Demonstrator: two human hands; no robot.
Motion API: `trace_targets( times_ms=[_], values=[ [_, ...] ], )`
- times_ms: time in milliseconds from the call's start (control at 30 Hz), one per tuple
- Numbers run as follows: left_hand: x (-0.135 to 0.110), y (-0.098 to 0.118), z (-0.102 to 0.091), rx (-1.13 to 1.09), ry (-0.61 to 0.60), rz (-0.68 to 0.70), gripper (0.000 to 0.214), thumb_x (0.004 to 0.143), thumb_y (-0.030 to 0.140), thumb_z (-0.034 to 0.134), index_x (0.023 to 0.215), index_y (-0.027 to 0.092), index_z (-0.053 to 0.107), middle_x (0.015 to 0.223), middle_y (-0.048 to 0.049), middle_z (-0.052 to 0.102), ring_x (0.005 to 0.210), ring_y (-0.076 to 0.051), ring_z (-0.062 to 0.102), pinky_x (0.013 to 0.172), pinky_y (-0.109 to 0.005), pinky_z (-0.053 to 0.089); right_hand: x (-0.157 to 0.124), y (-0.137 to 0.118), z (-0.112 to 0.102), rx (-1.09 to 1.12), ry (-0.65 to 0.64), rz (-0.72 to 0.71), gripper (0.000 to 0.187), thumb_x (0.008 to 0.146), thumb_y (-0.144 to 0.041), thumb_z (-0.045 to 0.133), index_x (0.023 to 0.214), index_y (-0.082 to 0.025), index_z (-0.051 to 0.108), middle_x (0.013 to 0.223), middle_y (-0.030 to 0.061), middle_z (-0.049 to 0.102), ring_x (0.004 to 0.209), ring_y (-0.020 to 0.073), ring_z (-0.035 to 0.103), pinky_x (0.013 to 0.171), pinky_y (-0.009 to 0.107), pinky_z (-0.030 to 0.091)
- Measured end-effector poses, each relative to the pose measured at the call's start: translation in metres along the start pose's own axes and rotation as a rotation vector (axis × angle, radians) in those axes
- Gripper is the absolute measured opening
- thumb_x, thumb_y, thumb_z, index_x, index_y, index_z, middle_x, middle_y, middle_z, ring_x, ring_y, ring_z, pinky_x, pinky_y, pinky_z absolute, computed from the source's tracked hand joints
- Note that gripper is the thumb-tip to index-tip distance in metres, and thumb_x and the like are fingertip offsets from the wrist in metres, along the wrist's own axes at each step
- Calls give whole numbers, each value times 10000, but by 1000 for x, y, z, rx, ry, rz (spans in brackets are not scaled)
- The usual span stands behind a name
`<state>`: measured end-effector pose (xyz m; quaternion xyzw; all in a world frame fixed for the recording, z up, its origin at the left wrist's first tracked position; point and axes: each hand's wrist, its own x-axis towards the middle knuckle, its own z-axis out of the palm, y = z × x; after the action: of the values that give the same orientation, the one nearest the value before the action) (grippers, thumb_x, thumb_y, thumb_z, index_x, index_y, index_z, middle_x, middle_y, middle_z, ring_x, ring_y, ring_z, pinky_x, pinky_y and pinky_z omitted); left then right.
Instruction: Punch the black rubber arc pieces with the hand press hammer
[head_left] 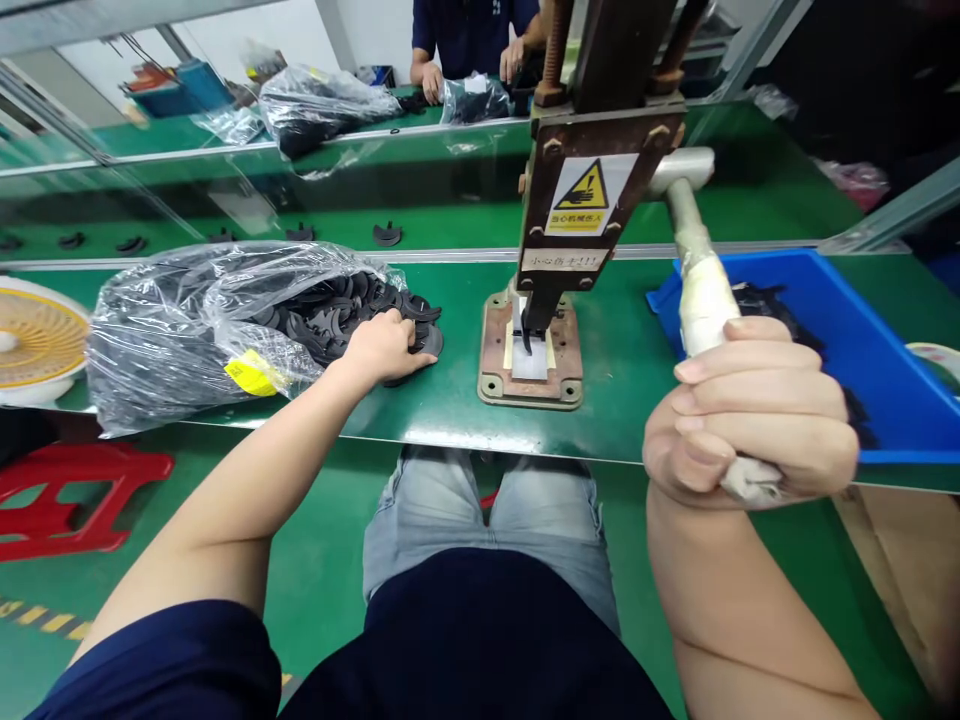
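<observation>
My right hand [750, 415] is wrapped round the taped lever handle [705, 290] of a hand press [592, 190]. At the left, my left hand [382, 348] rests at the mouth of a clear plastic bag [172, 320] full of black curved parts [322, 315]. Its fingers are curled and its thumb is out, closed over a black curved part [430, 345] at the pile's right edge. The press ram comes down close over a small black piece [527, 340] on the pale plate of the press base [491, 365]; whether they touch I cannot tell.
A blue bin [862, 340] with black pieces stands right of the press. Several black parts lie in a row on the green strip [345, 215] behind. A fan [34, 340] is at far left, a red stool [75, 495] below. Across the bench, a person [476, 40] handles bagged items.
</observation>
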<state>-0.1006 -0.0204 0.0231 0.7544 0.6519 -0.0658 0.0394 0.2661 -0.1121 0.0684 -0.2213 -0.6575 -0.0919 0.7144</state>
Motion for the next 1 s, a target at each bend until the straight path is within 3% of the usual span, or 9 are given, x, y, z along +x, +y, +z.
trace_targets(
  times_ms=[167, 333, 533, 633, 733, 867, 1000],
  values=[
    [-2, 6, 9, -89, 19, 93, 319, 905, 543, 747, 896, 225, 718, 1110, -128, 661, 1138, -330, 677, 968, -398, 528, 0, -3, 0, 4, -14, -8, 440, 959, -455, 671, 636, -222, 484, 651, -63, 604, 740, 125, 710, 956, 524, 611],
    [0, 15, -1, -211, 93, 232, 108, 943, 314, 695, 1012, 232, 683, 1024, -89, 719, 973, -276, 708, 855, -358, 517, 1, -3, 5, 7, 25, -7, 473, 944, -472, 673, 627, -211, 439, 624, -64, 554, 725, 126, 700, 938, 509, 612],
    [9, 43, 0, -308, 86, 298, 197, 974, 280, 691, 1170, 259, 677, 1069, -52, 812, 1017, -274, 750, 842, -343, 512, 3, -3, 5, 4, 13, -9, 451, 931, -453, 677, 636, -205, 442, 620, -62, 551, 720, 130, 698, 931, 507, 607],
    [15, 50, 11, -485, 165, 234, 301, 937, 303, 772, 1212, 256, 659, 998, -39, 802, 971, -255, 753, 846, -334, 527, 3, -3, 4, -15, 4, -1, 448, 940, -472, 661, 645, -213, 447, 618, -66, 551, 715, 129, 696, 936, 500, 614],
    [23, 55, 28, -787, 237, 99, 322, 883, 328, 840, 1128, 240, 651, 911, -17, 757, 810, -203, 726, 775, -316, 560, 2, -3, 5, -23, 26, 0, 451, 933, -498, 669, 647, -220, 457, 607, -72, 540, 699, 126, 687, 933, 489, 618],
    [36, 67, 48, -1289, 203, 16, 278, 861, 277, 849, 986, 208, 610, 844, 5, 728, 683, -138, 692, 687, -284, 607, 1, -2, 8, -3, 61, -17, 458, 927, -475, 680, 637, -209, 446, 611, -68, 538, 695, 123, 681, 914, 487, 608],
    [43, 74, 48, -1464, 183, 32, 243, 867, 274, 862, 915, 175, 646, 765, 15, 708, 678, -113, 702, 702, -256, 637, 2, -1, 7, 10, 42, -40, 443, 933, -446, 672, 641, -204, 442, 626, -68, 538, 709, 122, 687, 922, 489, 608]
  ],
)
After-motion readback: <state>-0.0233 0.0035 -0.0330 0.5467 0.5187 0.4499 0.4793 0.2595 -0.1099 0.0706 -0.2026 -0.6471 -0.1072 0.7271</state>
